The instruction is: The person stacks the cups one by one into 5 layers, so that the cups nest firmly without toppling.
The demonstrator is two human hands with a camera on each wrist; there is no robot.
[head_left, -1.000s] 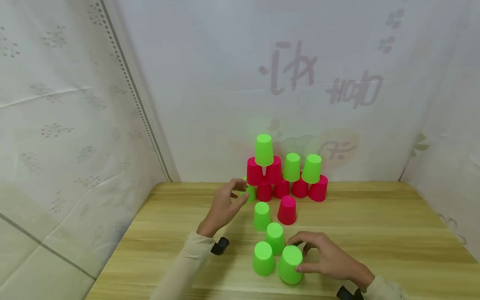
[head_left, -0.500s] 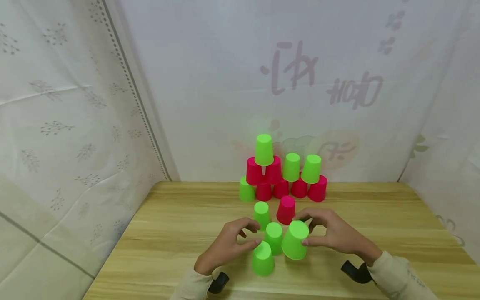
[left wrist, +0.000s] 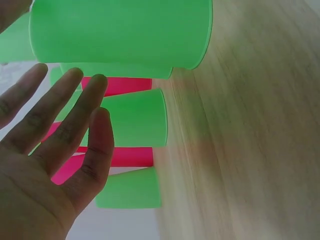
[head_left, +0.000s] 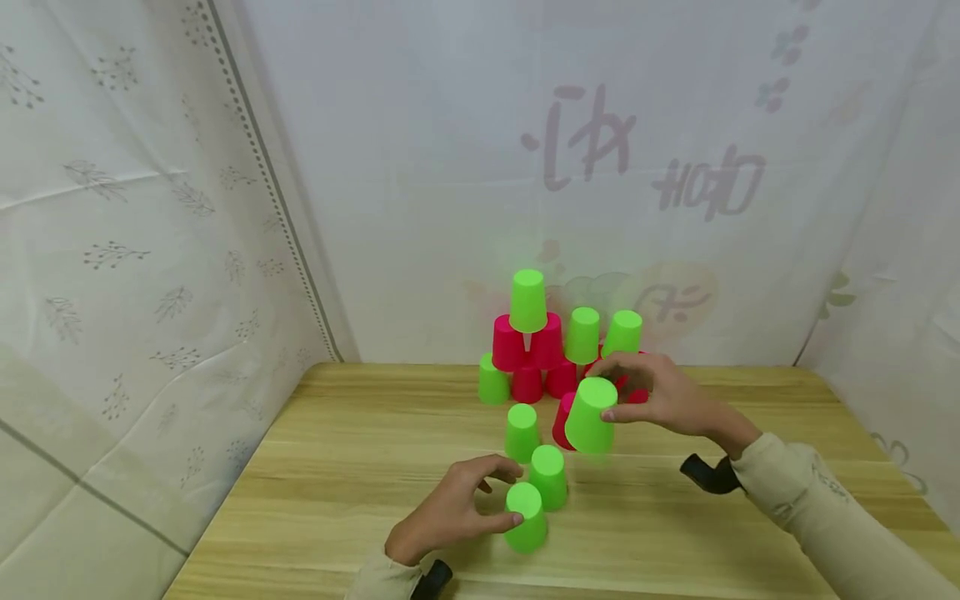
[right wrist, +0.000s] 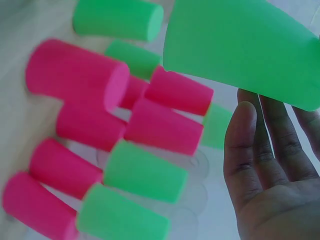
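My right hand (head_left: pixel 667 396) holds an upside-down green cup (head_left: pixel 591 417) between thumb and fingers, raised above the table and partly covering a red cup (head_left: pixel 562 421). In the right wrist view the held green cup (right wrist: pixel 240 47) lies across the fingers (right wrist: pixel 285 135). At the front, my left hand (head_left: pixel 457 508) is beside a green cup (head_left: pixel 527 521), its thumb overlapping the cup's side. In the left wrist view its fingers (left wrist: pixel 65 120) are spread by the nearest green cup (left wrist: pixel 120 30); contact is hard to tell. Two more green cups (head_left: pixel 548 477) (head_left: pixel 522 433) stand just behind.
Along the back of the wooden table (head_left: pixel 360 450) stands a stack of red cups (head_left: pixel 510 342) and green cups, with one green cup (head_left: pixel 528 300) on top. Two green cups (head_left: pixel 582 335) sit on red ones to the right. White patterned cloth (head_left: pixel 420 208) hangs behind.
My right hand has lifted the green cup off the table and carried it away from me, towards the red cup. My left hand has come back from the stack to the front green cup.
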